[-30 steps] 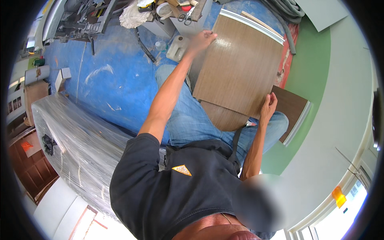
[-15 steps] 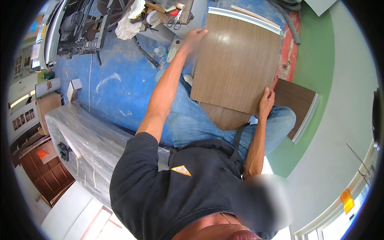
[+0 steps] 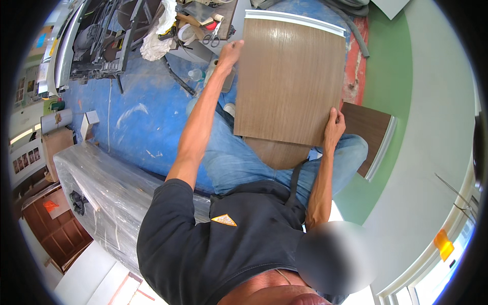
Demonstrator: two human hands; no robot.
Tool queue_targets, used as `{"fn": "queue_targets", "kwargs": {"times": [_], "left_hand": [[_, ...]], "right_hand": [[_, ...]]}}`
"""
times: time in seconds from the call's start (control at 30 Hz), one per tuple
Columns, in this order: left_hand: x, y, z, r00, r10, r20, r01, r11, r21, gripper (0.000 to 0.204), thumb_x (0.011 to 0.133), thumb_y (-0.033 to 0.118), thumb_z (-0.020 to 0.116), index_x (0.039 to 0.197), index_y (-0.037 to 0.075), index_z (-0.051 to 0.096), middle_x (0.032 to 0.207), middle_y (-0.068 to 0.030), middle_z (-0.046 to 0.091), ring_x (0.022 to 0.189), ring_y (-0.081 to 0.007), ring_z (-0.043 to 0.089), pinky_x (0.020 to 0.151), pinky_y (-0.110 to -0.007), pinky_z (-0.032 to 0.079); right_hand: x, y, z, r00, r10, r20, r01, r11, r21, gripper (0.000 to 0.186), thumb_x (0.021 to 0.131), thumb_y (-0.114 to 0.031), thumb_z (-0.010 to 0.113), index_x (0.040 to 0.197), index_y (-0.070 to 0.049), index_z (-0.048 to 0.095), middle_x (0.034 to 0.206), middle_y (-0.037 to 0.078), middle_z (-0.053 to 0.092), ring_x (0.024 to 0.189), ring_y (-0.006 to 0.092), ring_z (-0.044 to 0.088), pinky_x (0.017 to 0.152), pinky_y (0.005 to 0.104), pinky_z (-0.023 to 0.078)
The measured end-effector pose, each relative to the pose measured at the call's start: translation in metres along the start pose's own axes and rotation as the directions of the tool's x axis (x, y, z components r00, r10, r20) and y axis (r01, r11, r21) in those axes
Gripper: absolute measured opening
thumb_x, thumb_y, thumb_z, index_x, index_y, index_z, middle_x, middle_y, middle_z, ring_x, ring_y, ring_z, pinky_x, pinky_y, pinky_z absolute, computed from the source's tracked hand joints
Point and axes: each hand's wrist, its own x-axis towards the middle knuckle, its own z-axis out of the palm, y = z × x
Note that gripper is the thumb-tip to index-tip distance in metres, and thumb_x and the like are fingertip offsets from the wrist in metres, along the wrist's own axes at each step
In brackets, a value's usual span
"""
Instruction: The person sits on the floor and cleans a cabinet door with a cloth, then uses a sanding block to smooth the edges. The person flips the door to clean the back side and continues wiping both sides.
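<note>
A brown wood-grain panel [image 3: 290,81] with a white strip [image 3: 295,22] along its far edge lies in front of me, above my bent legs. My left hand [image 3: 232,53] is closed at the panel's upper left edge, its fingertips partly hidden there. At the lower right edge my right hand [image 3: 334,126] grips the panel, fingers curled round the side. Beneath its near edge shows another brown panel [image 3: 277,152]. To the right, a darker brown panel [image 3: 363,127] with a pale strip leans by the green wall band.
Scissors [image 3: 212,35] and assorted tools crowd a surface at the far left of the panel. The floor is covered in blue sheeting [image 3: 137,117]. A plastic-wrapped bulky piece [image 3: 112,188] stands at my left. A grey hose [image 3: 351,28] curves beyond the panel's far right corner.
The view has shifted a little, and the panel appears slightly further left and squarer to me. A thin strip seen behind its far edge no longer shows. Both hands stay at its edges.
</note>
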Motion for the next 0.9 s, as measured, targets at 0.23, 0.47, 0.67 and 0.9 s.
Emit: {"fn": "queue_targets", "kwargs": {"times": [0.23,0.47,0.67,0.9], "left_hand": [[-0.056,0.055,-0.021,1.0,0.012,0.028,-0.007,0.983,-0.181,0.037,0.106,0.038,0.056,0.112,0.003,0.066,0.096,-0.0034,0.071,0.083,-0.0127,0.067,0.078,-0.03,0.053],[-0.17,0.045,0.011,0.997,-0.076,0.012,0.073,0.888,-0.454,0.032,0.104,0.033,0.061,0.116,0.004,0.055,0.111,-0.0107,0.067,0.099,-0.021,0.068,0.09,-0.039,0.057],[-0.25,0.009,0.06,0.969,-0.239,0.059,0.224,0.759,-0.612,0.027,0.103,0.024,0.062,0.114,0.003,0.047,0.118,-0.0147,0.061,0.109,-0.026,0.065,0.099,-0.048,0.055],[-0.287,-0.011,0.077,0.943,-0.329,0.038,0.264,0.678,-0.686,0.028,0.106,0.022,0.057,0.118,0.001,0.042,0.121,-0.0165,0.057,0.116,-0.0297,0.062,0.107,-0.051,0.05]], "right_hand": [[0.08,-0.044,-0.026,0.974,-0.189,0.124,0.205,0.97,-0.133,0.052,0.099,-0.041,0.063,0.115,0.008,0.071,0.098,0.019,0.075,0.094,0.0238,0.069,0.088,0.0374,0.051],[0.195,-0.12,-0.045,0.881,-0.305,0.361,0.422,0.851,-0.311,0.059,0.097,-0.054,0.061,0.11,0.002,0.074,0.09,0.016,0.074,0.085,0.0222,0.068,0.081,0.0359,0.051],[0.24,-0.128,-0.004,0.805,-0.295,0.515,0.536,0.734,-0.417,0.066,0.096,-0.065,0.054,0.107,-0.003,0.075,0.091,0.016,0.074,0.087,0.0285,0.07,0.083,0.0397,0.051],[0.245,-0.106,0.048,0.72,-0.312,0.62,0.638,0.649,-0.414,0.068,0.095,-0.067,0.051,0.113,-0.006,0.075,0.104,0.02,0.075,0.1,0.0374,0.071,0.089,0.0448,0.052]]}}
